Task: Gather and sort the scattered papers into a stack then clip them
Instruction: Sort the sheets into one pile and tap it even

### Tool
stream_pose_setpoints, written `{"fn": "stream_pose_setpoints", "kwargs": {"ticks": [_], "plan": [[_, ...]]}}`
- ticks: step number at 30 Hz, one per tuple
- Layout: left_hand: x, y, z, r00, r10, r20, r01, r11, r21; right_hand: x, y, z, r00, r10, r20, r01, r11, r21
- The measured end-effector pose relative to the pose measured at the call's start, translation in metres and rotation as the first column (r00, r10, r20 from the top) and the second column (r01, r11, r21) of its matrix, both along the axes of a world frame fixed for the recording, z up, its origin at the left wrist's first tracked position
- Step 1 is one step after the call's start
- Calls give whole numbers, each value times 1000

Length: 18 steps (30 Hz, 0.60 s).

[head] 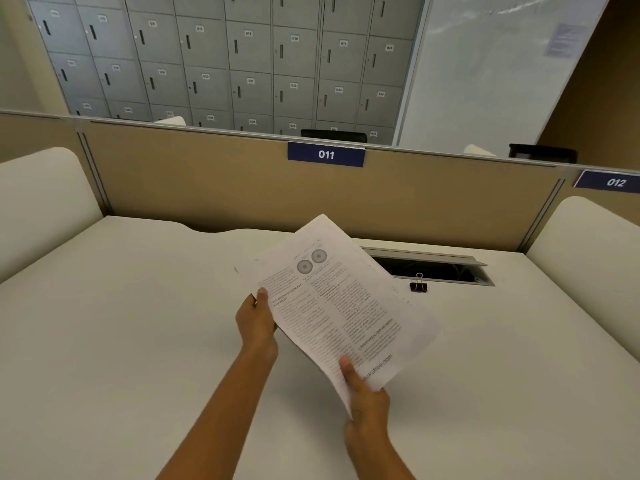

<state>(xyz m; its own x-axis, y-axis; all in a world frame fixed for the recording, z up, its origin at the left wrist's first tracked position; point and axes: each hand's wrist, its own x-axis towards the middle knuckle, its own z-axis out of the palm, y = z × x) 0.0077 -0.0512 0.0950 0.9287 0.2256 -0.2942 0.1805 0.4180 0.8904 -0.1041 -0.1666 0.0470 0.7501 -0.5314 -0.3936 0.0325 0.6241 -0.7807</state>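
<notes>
A stack of printed papers [339, 299] is held above the white desk [138, 323], turned at an angle, with text and two round grey figures on the top sheet. My left hand [256, 320] grips its left edge, thumb on top. My right hand [367, 407] grips the near corner, thumb pressed on the page. A black binder clip [418, 286] stands on the desk to the right of the papers, apart from them and untouched.
An open cable slot [446, 270] is set into the desk behind the clip. A tan partition [207, 181] with an "011" label [326, 154] closes the back. White side dividers [41, 202] flank the desk. Grey lockers stand beyond.
</notes>
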Motion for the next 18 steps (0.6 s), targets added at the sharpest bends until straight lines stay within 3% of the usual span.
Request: {"fn": "stream_pose_setpoints", "kwargs": {"ticks": [5,9,18], "plan": [[-4,-14,2,999,11,30,-18,974,227,0,33,7,999,-41,-18,42,996,82],[-2,-5,3,998,-57,36,49,976,212,-4,42,5,999,-37,-16,39,990,138],[1,25,3,986,-130,106,111,978,175,-10,18,-7,994,91,66,-98,989,107]]}}
